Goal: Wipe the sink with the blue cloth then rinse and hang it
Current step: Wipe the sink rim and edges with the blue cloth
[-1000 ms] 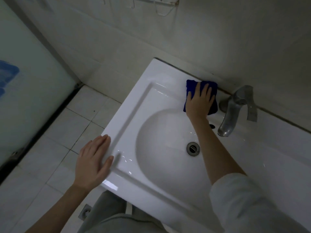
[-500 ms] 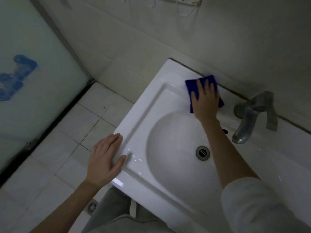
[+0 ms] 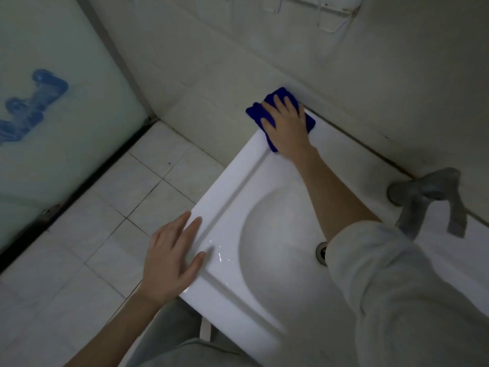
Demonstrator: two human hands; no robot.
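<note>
A frosted glass panel (image 3: pixel 79 144) fills the frame from 9 to 11 o'clock, with a smudged blue mark (image 3: pixel 34 102) showing on it at about 10 o'clock. A dark strip (image 3: pixel 79 188) runs along the panel's base, slanting from 8 o'clock up toward the centre. Below it, pale square floor tiles (image 3: pixel 100 234) with thin dark joints spread across 7 to 8 o'clock. A dull tiled wall (image 3: pixel 264 62) takes up 12 to 2 o'clock, and a white wire rack (image 3: pixel 320 9) is fixed to it at the top edge, near 1 o'clock. A grey metal faucet (image 3: pixel 426 197) stands at 3 o'clock, at the wall's foot.
</note>
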